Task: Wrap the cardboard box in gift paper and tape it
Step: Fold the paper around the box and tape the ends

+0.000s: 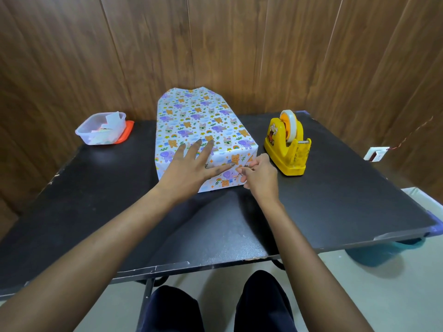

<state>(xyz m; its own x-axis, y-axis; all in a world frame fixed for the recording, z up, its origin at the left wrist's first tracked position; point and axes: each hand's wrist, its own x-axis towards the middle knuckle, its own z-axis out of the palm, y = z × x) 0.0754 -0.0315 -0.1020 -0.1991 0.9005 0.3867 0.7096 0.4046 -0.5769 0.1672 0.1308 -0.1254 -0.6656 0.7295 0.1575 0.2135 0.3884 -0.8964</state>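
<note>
Dark-trousered knees sit under the near edge of the black table, with both bare forearms reaching over it. The cardboard box, fully covered in gift paper, lies mid-table. Its long axis runs from the near edge to the far edge, where loose paper sticks up against the wood-panelled wall. The left hand lies flat on the near end of its top, fingers straight and spread. The right hand has its fingers curled, the tips pinching the paper on the near end face by the right corner. A yellow tape dispenser stands just right of the box. A clear tub of scraps sits near the far left corner.
</note>
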